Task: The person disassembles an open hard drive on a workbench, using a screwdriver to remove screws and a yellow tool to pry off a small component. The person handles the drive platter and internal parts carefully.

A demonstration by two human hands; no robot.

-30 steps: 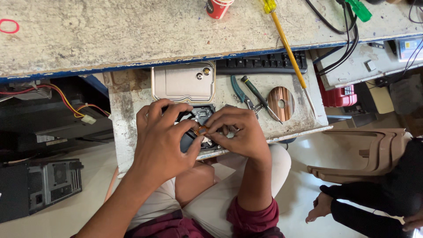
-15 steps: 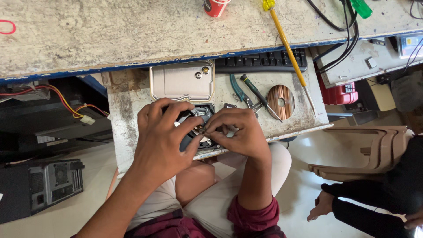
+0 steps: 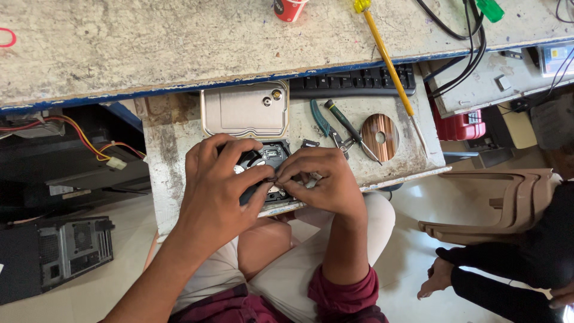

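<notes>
Down on the pull-out shelf (image 3: pixel 167 179), an opened hard drive (image 3: pixel 270 157) beneath both hands: left hand (image 3: pixel 218 185) curled over its casing, right hand (image 3: pixel 320 179) pinching a small inner part. Removed metal cover (image 3: pixel 245 110) just behind.

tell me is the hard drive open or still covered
Open: the drive shows bare insides between both hands, and its metal cover lies apart behind it.

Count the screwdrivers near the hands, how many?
2: a long yellow screwdriver slanting across bench and tray, and a small dark screwdriver beside the copper-coloured disc. Others may be hidden.
</notes>
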